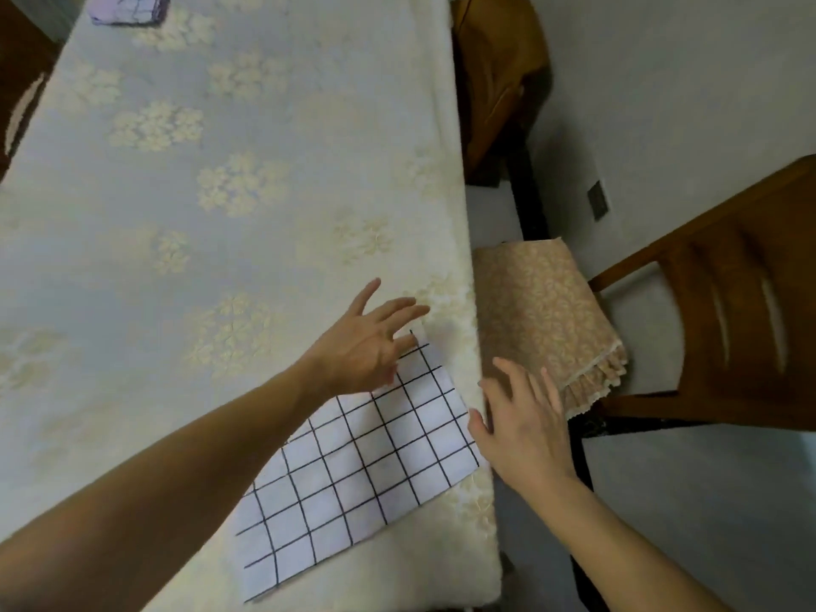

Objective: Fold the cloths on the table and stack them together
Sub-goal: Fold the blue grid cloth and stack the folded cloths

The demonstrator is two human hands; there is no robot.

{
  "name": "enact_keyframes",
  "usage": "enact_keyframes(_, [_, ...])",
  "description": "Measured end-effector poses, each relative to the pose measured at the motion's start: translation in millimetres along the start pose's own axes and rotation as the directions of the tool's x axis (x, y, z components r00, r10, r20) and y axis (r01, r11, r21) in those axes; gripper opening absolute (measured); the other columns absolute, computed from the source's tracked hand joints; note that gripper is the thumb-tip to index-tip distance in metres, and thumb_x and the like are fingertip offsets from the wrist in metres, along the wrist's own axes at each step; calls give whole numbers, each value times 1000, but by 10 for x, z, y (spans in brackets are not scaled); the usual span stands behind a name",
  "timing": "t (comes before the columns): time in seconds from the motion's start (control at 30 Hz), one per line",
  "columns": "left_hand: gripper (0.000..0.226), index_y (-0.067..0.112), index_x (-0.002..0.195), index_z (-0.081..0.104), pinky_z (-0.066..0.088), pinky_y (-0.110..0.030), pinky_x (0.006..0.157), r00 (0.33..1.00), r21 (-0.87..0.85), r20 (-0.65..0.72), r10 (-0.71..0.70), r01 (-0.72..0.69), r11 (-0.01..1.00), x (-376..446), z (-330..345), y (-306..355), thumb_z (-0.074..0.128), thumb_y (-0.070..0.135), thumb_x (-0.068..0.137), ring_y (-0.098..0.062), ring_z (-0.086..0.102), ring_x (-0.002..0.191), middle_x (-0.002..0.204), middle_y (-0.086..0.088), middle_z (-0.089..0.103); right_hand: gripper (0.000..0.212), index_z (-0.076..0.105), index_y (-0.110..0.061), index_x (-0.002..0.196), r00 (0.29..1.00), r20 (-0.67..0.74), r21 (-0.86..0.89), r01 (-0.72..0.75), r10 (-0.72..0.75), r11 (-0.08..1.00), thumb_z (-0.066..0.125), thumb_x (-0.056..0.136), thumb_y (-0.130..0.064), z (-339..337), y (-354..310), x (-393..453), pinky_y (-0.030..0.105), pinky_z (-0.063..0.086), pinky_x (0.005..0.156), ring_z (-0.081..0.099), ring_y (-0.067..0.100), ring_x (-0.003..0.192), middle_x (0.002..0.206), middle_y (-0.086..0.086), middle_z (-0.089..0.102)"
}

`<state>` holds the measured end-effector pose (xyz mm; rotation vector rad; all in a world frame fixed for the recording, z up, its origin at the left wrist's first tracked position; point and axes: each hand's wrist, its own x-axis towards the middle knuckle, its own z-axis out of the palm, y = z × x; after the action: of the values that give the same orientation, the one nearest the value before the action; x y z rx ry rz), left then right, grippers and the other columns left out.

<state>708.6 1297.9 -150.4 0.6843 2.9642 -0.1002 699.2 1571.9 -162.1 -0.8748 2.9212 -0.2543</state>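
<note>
checked cloth [371, 470] lies flat nearest us, white with a dark grid, set askew along the right edge of the tabletop [247, 139], its near corner close to the tabletop's near right corner. left hand [368, 342] is spread wide over the cloth's far corner, fingertips on or just above the fabric, i can't tell which, and it grips nothing. right hand [523, 430] is open too, fingers splayed, hovering just off the right edge beside the cloth's right corner, empty. up at the far left corner of the tabletop sits a folded purple cloth [130, 8], well apart, which looks like the start of the stack. beyond the right edge, a chair [728, 311] with a patterned seat cover [543, 311]. so the fold looks about to begin. to do it well: pinch two neighbouring corners, one in each hand, carry them straight over to meet the opposite pair, use the grid lines to keep the edges square, then smooth the crease flat. watch that right corner, it is close enough to the edge to slip off.
</note>
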Motion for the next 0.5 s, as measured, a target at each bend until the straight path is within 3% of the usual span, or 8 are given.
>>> enact_keyframes(0.13, [41, 23, 118, 66, 9, -67, 117, 986, 97, 56, 156, -161, 982, 379, -4, -1, 67, 34, 78, -27, 33, 145, 155, -11, 38, 30, 72, -14, 95, 994, -7, 10, -111, 111, 994, 79, 72, -32, 77, -63, -85, 55, 36, 111, 59, 29, 112, 125, 8, 59])
enact_keyframes(0.27, [33, 25, 107, 70, 16, -67, 115, 962, 128, 50, 268, -272, 954, 576, 127, -3, 68, 31, 74, -25, 40, 140, 149, -9, 46, 26, 74, -14, 85, 982, 5, 11, -190, 190, 982, 81, 66, -31, 201, -144, -136, 52, 44, 102, 58, 28, 104, 118, 6, 61])
enact_keyframes(0.5, [33, 29, 104, 71, 19, -67, 114, 933, 115, 59, 355, -359, 926, 737, 263, 15, 73, 36, 72, -25, 43, 137, 149, -9, 46, 23, 71, -12, 77, 963, 37, 2, -268, 268, 963, 81, 60, -25, 390, -225, -204, 47, 49, 93, 59, 28, 98, 110, 6, 60])
